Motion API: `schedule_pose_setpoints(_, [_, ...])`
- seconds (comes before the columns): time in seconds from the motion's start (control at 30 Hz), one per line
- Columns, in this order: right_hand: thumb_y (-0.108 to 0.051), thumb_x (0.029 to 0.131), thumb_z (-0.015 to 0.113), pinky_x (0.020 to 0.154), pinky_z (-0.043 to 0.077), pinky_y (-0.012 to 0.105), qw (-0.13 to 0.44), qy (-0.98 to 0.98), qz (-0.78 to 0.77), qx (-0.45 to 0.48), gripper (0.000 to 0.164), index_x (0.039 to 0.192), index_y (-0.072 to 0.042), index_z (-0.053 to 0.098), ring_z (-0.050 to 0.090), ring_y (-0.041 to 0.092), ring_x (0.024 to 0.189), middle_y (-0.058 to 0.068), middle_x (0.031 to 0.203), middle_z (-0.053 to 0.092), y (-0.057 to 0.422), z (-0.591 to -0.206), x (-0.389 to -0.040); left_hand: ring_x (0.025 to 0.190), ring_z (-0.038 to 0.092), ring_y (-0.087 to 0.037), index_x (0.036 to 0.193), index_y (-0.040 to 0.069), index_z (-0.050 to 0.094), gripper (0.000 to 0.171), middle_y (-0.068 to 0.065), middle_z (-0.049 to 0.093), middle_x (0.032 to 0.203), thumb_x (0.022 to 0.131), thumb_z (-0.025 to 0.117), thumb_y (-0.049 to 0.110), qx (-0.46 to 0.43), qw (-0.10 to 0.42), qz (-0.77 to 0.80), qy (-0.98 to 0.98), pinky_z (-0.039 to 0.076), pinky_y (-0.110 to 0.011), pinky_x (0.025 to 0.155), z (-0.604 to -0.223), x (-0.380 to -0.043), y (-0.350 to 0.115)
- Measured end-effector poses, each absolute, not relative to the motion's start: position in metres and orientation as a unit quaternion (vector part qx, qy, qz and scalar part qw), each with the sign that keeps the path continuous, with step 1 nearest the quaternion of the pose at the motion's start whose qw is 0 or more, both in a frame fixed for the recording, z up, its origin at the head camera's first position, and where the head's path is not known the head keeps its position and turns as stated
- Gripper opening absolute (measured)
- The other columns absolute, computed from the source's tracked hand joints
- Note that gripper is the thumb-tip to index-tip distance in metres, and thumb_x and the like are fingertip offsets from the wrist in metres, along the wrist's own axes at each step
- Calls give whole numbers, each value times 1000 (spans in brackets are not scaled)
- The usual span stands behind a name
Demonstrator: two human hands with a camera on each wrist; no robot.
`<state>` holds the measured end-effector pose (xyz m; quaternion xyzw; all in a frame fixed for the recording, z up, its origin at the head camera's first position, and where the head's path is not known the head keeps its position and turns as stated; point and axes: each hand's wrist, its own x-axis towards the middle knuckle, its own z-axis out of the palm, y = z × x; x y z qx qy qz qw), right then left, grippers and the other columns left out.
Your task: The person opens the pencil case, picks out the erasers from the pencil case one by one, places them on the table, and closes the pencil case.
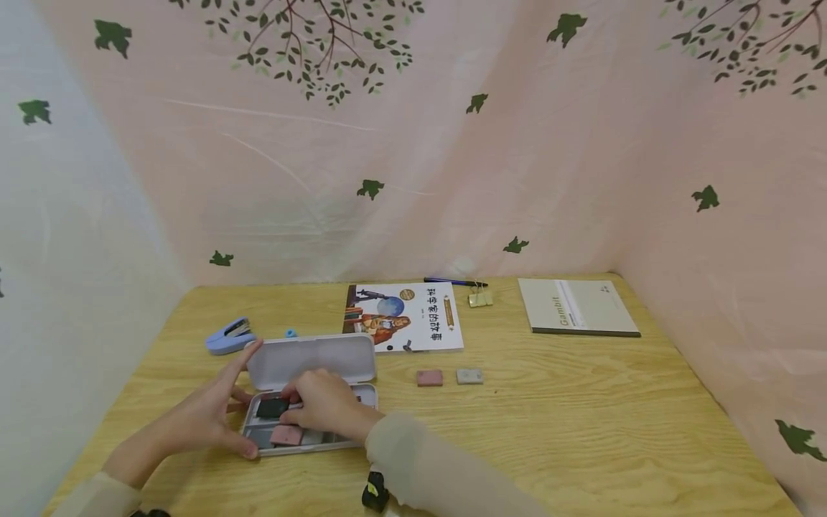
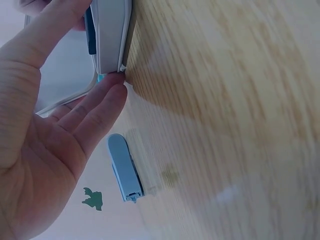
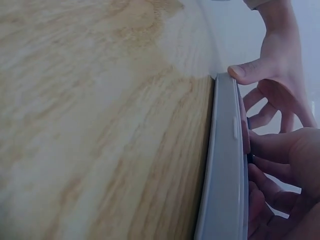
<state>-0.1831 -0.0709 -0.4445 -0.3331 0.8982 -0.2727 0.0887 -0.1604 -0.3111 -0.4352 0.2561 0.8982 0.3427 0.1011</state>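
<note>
A white pencil case [image 1: 310, 449] lies with its lid [image 1: 310, 359] raised at the back. My left hand [image 1: 203, 413] holds its left end, thumb at the front corner and index finger up by the lid; in the left wrist view two fingertips [image 2: 117, 82] meet the case's corner. Inside, my right hand [image 1: 329, 406] has its thumb and index finger at the right edge of a small black block [image 1: 271, 408], pinching it. A pink eraser-like block [image 1: 286, 435] sits in front of it, tilted on the case's divider. The right hand covers much of the case's right half.
A blue stapler [image 1: 227, 337] and a small blue item [image 1: 291, 333] are behind the case. Right of it lie a pink block [image 1: 429, 378] and a grey block [image 1: 469, 376]. Further back are a picture book [image 1: 439, 316], a pen [image 1: 446, 281], a gold binder clip [image 1: 480, 297] and a notebook [image 1: 594, 309].
</note>
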Motion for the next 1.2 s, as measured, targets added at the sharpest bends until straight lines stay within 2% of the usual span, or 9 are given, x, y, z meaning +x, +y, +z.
schedule_pose_setpoints(0.3, [-28,89,81,61,40,13,83,900,-296,-309,26,113,-19,79,51,-7,64,-19,72,61,-74,-444,-176,98,70,-19,163,30,-7,145,-29,12,163,63,96,43,261,95,344,897,55,-34,85,-435,-159,-311])
schedule_pose_setpoints(0.5, [-29,90,79,60,41,12,85,896,-303,-313,23,111,-18,79,51,-8,63,-19,73,61,-74,-446,-176,98,70,-20,163,30,-7,145,-29,12,163,62,96,44,263,93,342,898,55,-33,85,-436,-160,-312])
schedule_pose_setpoints(0.63, [-27,93,75,57,39,12,75,894,-300,-323,14,105,-19,80,50,-7,59,-20,70,60,-74,-447,-177,98,70,-18,163,29,-7,145,-30,15,162,62,96,45,262,91,337,900,55,-33,85,-435,-160,-312])
schedule_pose_setpoints(0.87, [-37,91,78,57,38,11,54,902,-267,-336,24,107,-20,80,48,-7,59,-20,67,59,-76,-450,-176,97,70,-16,164,29,-5,146,-29,19,161,60,96,48,257,85,330,904,56,-37,85,-437,-161,-312])
schedule_pose_setpoints(1.07, [-28,90,80,56,38,12,72,893,-302,-327,14,103,-23,78,50,-6,59,-21,69,57,-78,-450,-176,99,70,-20,163,30,-7,146,-32,19,160,61,96,45,257,97,341,899,56,-38,85,-437,-160,-312])
schedule_pose_setpoints(1.2, [-24,90,80,59,40,10,81,882,-330,-328,11,101,-22,80,52,-10,63,-21,74,64,-77,-448,-176,99,70,-20,163,31,-7,146,-33,19,160,62,96,44,255,101,343,898,56,-38,84,-437,-160,-313])
